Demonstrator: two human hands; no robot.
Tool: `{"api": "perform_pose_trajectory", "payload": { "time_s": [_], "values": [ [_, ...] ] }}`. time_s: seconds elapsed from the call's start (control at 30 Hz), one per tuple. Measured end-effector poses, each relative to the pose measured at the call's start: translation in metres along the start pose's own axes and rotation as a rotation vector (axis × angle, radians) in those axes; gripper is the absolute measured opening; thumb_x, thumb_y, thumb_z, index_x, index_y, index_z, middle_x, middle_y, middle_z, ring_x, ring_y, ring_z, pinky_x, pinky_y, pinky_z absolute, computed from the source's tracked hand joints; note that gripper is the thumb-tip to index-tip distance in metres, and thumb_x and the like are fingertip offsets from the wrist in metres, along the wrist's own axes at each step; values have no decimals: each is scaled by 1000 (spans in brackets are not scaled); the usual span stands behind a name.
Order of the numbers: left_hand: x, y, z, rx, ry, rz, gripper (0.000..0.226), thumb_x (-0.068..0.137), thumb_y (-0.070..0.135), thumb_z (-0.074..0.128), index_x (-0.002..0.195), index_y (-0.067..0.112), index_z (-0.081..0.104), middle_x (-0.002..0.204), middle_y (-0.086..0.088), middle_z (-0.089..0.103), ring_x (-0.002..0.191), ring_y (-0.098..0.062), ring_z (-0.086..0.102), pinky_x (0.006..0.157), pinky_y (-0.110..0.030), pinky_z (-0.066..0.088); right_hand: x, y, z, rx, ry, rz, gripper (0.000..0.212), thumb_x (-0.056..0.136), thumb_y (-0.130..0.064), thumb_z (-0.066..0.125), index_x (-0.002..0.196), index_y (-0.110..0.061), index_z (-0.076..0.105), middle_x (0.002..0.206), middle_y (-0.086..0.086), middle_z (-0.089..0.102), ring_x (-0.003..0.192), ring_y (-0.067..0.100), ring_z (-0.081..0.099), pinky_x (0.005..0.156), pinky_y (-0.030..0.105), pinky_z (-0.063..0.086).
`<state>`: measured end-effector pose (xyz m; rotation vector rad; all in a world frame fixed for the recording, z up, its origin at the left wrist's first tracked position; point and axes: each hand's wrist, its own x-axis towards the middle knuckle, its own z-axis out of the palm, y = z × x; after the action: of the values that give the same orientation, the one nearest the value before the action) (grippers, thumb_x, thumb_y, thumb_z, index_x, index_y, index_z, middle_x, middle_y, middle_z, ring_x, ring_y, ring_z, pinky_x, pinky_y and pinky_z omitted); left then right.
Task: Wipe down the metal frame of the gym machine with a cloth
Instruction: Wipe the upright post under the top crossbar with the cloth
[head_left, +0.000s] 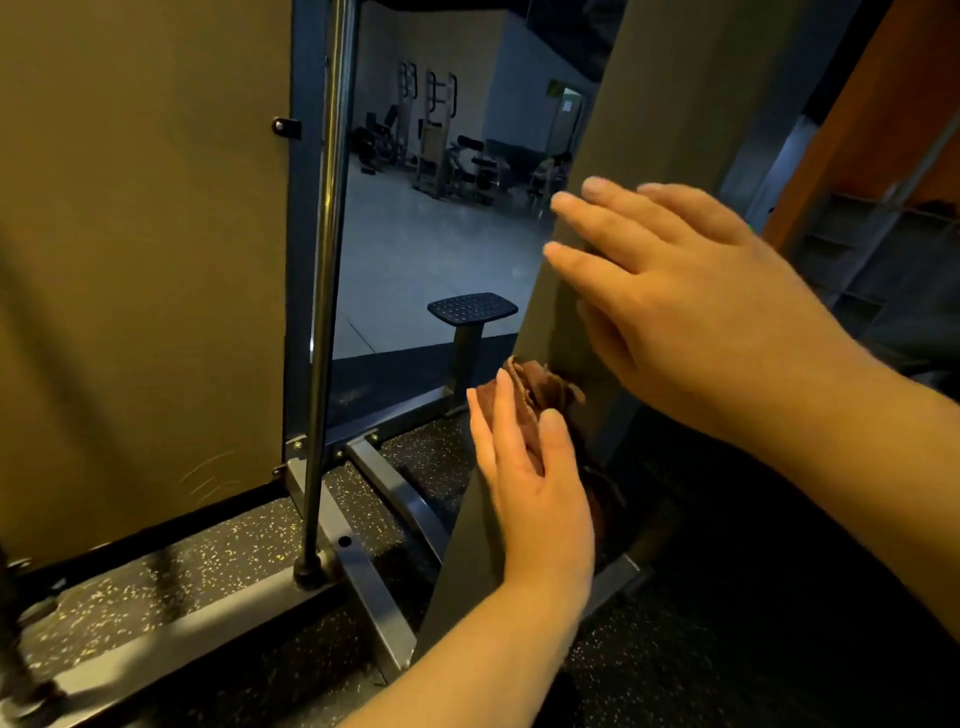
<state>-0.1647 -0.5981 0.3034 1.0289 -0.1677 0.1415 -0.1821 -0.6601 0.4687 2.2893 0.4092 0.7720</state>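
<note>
Fingers (506, 415) of left hand (540, 483) lay straight, together, pressing cloth (545, 387) flat on frame (649, 130), low down; frame's long axis ran up-right toward right hand (691, 312), flat, fingers spread, higher on frame.

Dim light fell across a pale gym floor (415, 249); exercise machines (441, 150) lined the far wall (478, 62); speckled rubber matting (208, 561) lay near.

Left hand (537, 488) reaches forward, fingers (506, 418) straight (thumb alongside); right hand (691, 301) above, flat and spread.
</note>
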Motion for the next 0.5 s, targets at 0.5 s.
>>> {"api": "perform_pose_trajectory", "payload": {
  "time_s": [0.5],
  "values": [
    [-3,-15,-4,216,190,-185,49,113,30,36,158,50,28,169,24,4,150,0,16,119,-30,26,-8,-7,41,-137,136,-106,48,108,-28,32,138,-4,61,145,14,58,142,37,45,124,56,9]
  ]
}}
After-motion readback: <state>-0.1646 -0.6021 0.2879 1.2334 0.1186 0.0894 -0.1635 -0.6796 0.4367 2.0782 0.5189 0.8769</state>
